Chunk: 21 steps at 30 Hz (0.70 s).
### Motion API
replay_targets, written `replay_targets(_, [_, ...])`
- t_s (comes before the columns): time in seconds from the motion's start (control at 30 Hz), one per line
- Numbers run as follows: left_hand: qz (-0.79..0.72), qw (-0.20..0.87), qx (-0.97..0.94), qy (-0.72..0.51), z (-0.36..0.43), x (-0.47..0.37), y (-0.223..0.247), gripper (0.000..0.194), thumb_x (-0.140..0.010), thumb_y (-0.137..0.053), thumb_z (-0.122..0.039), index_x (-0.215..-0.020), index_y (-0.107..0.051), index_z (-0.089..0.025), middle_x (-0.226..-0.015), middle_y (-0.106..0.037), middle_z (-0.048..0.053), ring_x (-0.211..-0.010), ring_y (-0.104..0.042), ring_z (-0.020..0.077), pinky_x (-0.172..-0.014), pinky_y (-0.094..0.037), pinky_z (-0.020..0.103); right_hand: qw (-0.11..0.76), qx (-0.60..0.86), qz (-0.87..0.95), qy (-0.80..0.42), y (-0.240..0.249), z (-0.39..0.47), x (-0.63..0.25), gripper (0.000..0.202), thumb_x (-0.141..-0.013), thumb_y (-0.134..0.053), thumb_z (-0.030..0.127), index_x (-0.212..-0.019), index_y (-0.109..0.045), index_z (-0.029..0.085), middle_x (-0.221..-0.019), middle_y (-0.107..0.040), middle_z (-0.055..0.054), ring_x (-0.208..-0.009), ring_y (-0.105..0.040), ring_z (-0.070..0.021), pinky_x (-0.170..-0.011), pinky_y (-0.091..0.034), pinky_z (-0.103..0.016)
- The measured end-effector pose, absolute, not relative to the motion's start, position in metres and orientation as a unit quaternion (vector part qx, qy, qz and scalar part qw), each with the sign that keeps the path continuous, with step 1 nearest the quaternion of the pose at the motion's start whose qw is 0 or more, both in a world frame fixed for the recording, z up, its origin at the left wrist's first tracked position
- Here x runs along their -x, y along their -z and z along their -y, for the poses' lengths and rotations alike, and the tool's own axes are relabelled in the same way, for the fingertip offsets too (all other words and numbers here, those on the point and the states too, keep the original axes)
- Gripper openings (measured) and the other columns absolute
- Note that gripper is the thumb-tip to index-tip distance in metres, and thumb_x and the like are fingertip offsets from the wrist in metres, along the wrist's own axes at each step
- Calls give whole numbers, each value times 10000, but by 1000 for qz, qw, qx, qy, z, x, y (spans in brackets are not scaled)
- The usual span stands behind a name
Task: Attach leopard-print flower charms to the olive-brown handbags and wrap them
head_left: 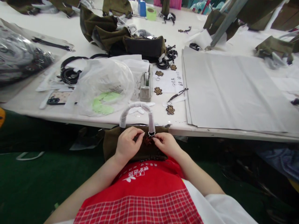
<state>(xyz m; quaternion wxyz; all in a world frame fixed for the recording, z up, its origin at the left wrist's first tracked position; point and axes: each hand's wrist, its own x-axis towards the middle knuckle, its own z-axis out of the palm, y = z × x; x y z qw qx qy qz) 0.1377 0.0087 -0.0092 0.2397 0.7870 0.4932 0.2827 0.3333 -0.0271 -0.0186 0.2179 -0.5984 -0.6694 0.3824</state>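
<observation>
An olive-brown handbag (pixel 112 144) rests against the red apron, below the table's front edge. Its arched handle (pixel 136 106) is wrapped in white material and stands upright. A metal ring (pixel 151 134) sits at the handle's right base, with a dark reddish charm (pixel 147 140) beside it. On the charm's left, my left hand (pixel 130 142) has thumb and forefinger pinched together. From the right, my right hand (pixel 166 143) pinches close to the ring and the charm. Whatever small part lies between the fingertips of either hand is too small to make out.
The white table (pixel 93 119) carries a clear plastic bag (pixel 107 84), a tape dispenser (pixel 146 87), a phone (pixel 60 97), flower-shaped charms (pixel 170 109) and grey sheets (pixel 233 90). Olive bags (pixel 142 46) lie farther back. A metal pole (pixel 227 25) slants at the upper right.
</observation>
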Motion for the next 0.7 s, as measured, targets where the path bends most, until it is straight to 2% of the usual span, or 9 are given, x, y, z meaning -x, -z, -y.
replay_targets(0.13, [-407, 217, -848, -261, -5, -145, 8, 146, -900, -533, -221, -907, -676, -193, -840, -666, 50, -828, -611, 186, -792, -490, 319, 233, 578, 654, -429, 19, 25, -337, 226, -847, -509, 229, -667, -632, 169, -575, -553, 19, -545, -444, -113, -542, -294, -236])
replay_targets(0.3, [-396, 176, -870, -234, -2, -152, 13, 161, -904, -533, -219, -988, -663, -177, -911, -658, 71, -866, -590, 201, -798, -489, 336, 234, 568, 629, -476, 13, 23, -342, 194, -796, -488, 185, -695, -651, 157, -594, -569, 24, -558, -469, -107, -536, -313, -215])
replay_targets(0.53, [-341, 9, -921, -190, 2, -152, 13, 186, -935, -475, -223, -994, -647, -183, -880, -657, 71, -785, -570, 184, -692, -460, 313, 229, 556, 607, -519, 8, 14, -344, 228, -780, -449, 186, -618, -606, 155, -549, -521, 28, -538, -442, -107, -530, -315, -220])
replay_targets(0.7, [-322, -45, -929, -179, -2, -155, 10, 185, -933, -464, -191, -959, -645, -163, -859, -667, 75, -750, -560, 192, -646, -432, 324, 216, 557, 610, -520, 6, 10, -344, 232, -777, -454, 175, -604, -608, 157, -536, -514, 29, -525, -435, -106, -522, -306, -223])
